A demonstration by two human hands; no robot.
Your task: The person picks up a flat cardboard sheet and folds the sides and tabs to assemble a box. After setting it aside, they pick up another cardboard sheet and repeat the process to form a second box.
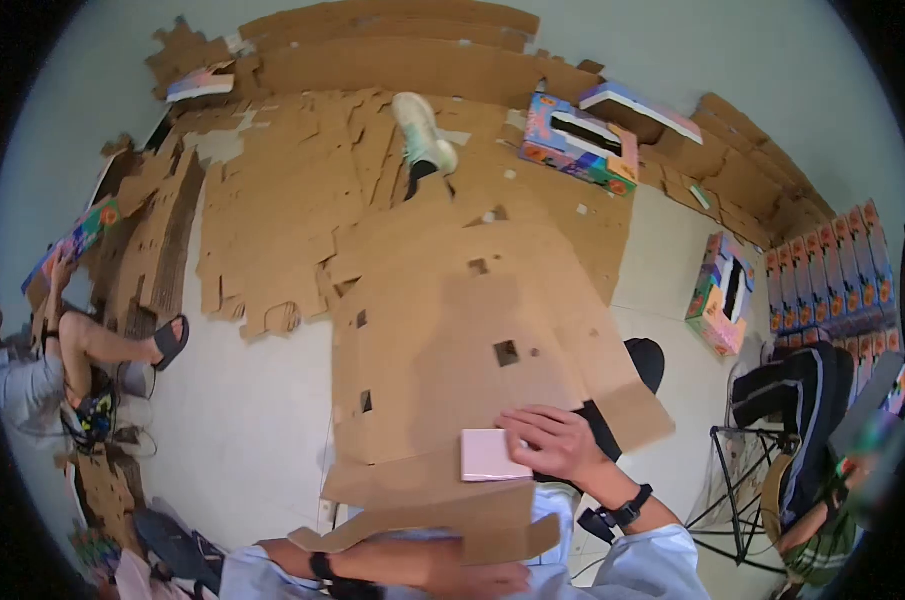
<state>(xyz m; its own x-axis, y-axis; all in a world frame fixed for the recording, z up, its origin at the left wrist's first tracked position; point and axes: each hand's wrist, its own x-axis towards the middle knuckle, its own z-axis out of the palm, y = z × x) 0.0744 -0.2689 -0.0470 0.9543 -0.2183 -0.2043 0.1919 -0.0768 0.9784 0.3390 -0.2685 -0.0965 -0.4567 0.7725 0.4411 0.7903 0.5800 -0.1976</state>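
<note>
Apparently steadying a pink box [484,456] on cardboard [427,340] with bent fingers [538,430] of the right hand [557,446], can't tell if pinching, nor read the left hand [494,578], probably needing a sure hold next!

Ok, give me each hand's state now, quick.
Left hand: partly behind the cardboard flap; open or closed cannot be told.
Right hand: curled, on the pink box; grip cannot be told.

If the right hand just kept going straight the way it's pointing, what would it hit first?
Most likely the pink box: the right hand points toward picture-left and already overlaps the box's right end. Exact contact and depth are unclear from this single view.
</note>
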